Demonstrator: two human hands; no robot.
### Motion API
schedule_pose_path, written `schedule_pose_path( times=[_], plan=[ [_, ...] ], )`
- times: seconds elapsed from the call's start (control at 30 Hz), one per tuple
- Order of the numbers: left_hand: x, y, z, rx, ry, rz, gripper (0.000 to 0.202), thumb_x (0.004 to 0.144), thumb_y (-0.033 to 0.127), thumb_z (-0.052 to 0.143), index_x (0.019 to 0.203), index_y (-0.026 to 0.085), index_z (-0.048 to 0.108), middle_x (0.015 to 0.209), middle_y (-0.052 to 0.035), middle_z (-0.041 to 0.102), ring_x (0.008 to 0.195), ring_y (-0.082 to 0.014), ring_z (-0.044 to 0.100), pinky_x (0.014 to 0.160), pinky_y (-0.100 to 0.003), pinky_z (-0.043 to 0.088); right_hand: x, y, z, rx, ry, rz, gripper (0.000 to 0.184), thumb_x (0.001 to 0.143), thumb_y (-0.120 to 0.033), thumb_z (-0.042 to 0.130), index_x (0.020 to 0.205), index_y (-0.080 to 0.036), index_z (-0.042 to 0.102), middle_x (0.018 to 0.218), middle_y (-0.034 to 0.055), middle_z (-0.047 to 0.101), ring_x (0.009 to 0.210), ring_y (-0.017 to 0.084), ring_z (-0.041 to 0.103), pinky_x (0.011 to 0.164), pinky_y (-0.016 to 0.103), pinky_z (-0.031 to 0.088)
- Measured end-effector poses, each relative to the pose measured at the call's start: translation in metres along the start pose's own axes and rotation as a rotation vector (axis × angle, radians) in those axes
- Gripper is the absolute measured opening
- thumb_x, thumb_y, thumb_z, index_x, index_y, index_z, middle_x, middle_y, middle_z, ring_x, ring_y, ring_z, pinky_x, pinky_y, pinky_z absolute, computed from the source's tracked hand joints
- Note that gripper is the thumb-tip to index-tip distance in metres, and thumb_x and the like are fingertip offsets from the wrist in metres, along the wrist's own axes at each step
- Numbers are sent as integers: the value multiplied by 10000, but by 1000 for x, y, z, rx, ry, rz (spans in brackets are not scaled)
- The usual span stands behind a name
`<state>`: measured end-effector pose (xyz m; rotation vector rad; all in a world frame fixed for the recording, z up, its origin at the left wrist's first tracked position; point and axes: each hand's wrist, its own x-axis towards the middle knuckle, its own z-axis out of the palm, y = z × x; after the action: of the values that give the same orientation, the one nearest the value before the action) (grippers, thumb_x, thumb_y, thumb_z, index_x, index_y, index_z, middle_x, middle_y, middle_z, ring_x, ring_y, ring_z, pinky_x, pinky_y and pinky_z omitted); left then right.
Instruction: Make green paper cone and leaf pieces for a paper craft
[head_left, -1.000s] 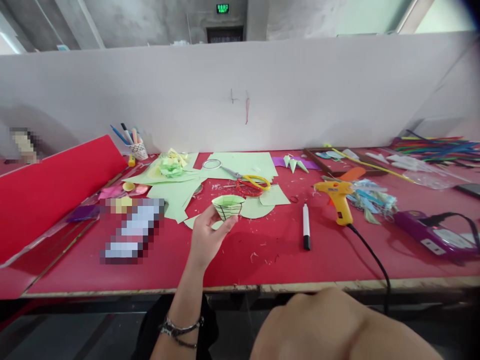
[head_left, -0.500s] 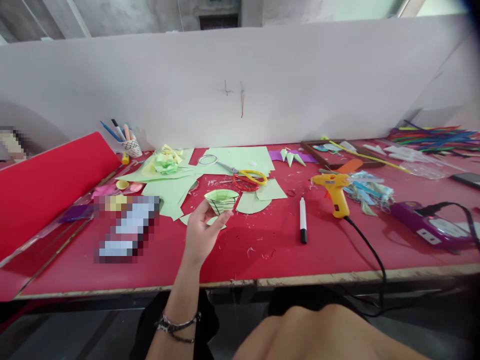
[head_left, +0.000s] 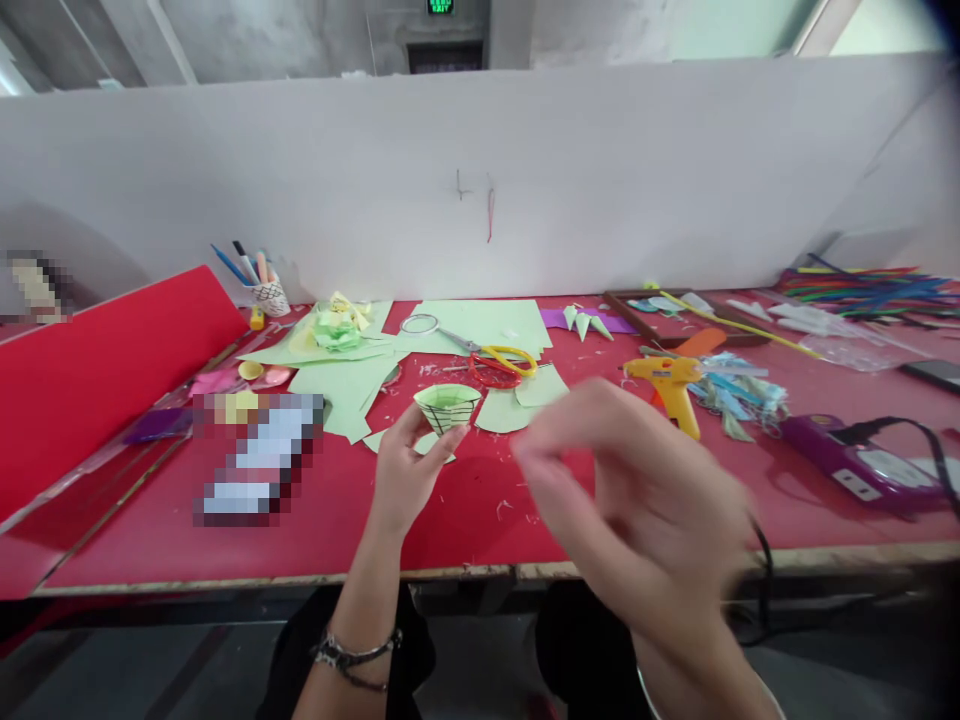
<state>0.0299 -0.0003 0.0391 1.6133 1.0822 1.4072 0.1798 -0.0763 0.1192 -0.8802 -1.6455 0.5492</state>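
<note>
First, at far left, a red board [head_left: 120,380] set at a slant beside the worktop [head_left: 480,530]. Then a patterned pen cup [head_left: 270,297] near the pale partition [head_left: 337,170], and loose green sheets [head_left: 341,390] with crumpled paper [head_left: 337,330] on top. Next, near the middle, the left hand [head_left: 409,470], gripping a green paper cup [head_left: 448,410] between thumb and fingers, apparently just above the worktop. Looks like a holding or checking stage, judging by that one-handed grip on an already shaped form. Marked outside with dark lines; wide mouth facing up, narrow end pointing down between the fingers, long axis close to upright, with enough tilt toward the viewer to show the inside. Lowest tip partly hidden by the thumb. Behind, well apart from the cup: scissors [head_left: 474,347], handles to the right. Further right, close to the camera, the right hand [head_left: 645,500], raised and curled, thumb and forefinger tips near each other; too blurred to tell whether pinching anything. Seems to call next for a light touch: keep the left grip gentle, spare the thin wall, leave the rim clear. Past that, a yellow glue gun [head_left: 667,372], partly hidden, and lastly a purple socket strip [head_left: 862,460].
</note>
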Motion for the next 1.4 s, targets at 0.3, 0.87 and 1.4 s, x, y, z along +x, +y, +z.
schedule_pose_path(
  times=[0.3, 0.87, 1.4],
  plan=[
    [-2, -3, 0, 186, 55, 115, 260, 729, 295, 583, 955, 168, 559, 865, -47, 636, 811, -170, 590, 488, -160, 456, 23, 48, 15, -530, -127, -110, 134, 788, -291, 530, 888, -241, 604, 1076, 72, 435, 1026, 224, 419, 857, 389, 394],
    [-4, -3, -1, 191, 56, 187, 318, 743, 310, 576, 1035, 200, 518, 920, -45, 619, 791, -139, 583, 519, -151, 456, 21, 45, 21, -388, -184, -96, 89, 802, -179, 489, 819, -212, 570, 1003, 67, 455, 942, 189, 481, 784, 337, 443],
    [-7, 1, 0, -166, -162, 56, 352, 858, 423, 344, 1062, 195, 517, 644, 13, 503, 480, -81, 450, 464, -193, 407, 23, 50, 22, -184, -66, -24, 79, 794, -183, 503, 792, -207, 577, 902, 39, 507, 881, 166, 526, 787, 328, 457]
  ],
)
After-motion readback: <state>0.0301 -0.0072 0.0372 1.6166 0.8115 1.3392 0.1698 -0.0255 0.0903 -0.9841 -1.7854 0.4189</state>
